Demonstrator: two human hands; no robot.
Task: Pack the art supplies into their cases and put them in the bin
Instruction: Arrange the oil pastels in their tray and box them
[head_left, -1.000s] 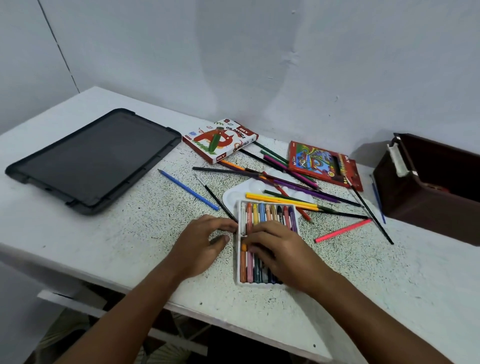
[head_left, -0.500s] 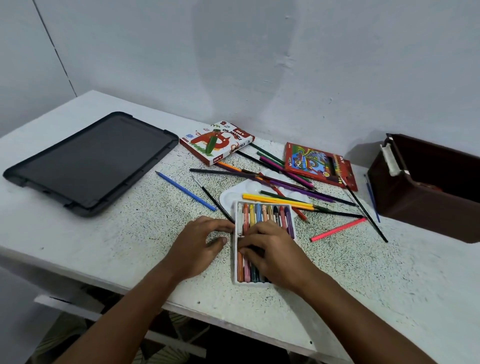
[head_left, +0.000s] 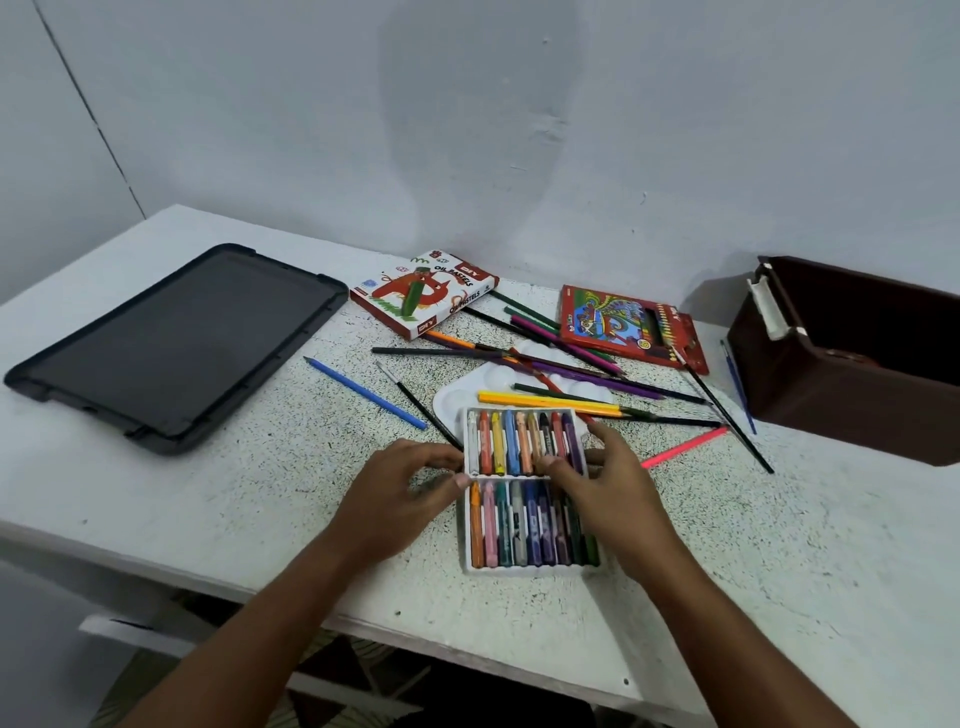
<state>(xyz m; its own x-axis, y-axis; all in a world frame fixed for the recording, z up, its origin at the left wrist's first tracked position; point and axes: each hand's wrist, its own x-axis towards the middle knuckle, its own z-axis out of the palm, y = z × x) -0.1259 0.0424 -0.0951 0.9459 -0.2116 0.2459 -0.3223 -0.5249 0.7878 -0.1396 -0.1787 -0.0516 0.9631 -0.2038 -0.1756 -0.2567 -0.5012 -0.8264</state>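
Pastel tray (head_left: 524, 570) lies flat near front edge of tabletop (head_left: 260, 493), w/ both hands on it: left hand (head_left: 400, 499) pinches its left rim, right hand (head_left: 613, 493) curls over the right side. Pastel box (head_left: 423, 293) & bin (head_left: 852, 358) sit farther back.

A white plastic pastel tray (head_left: 524, 570), filled with two rows of coloured oil pastels, is laid flat near the front edge of the counter (head_left: 260, 499), and its far end is overlapped onto a white paint palette (head_left: 457, 397). Behind it, a scatter of coloured pencils (head_left: 550, 401) and thin brushes is spread between a red-and-white oil pastels box (head_left: 423, 293) and a red pencil case (head_left: 631, 327), both lying flat. A dark brown bin (head_left: 852, 358) is placed at the right, and its black lid (head_left: 176, 345) is set flat at the left.
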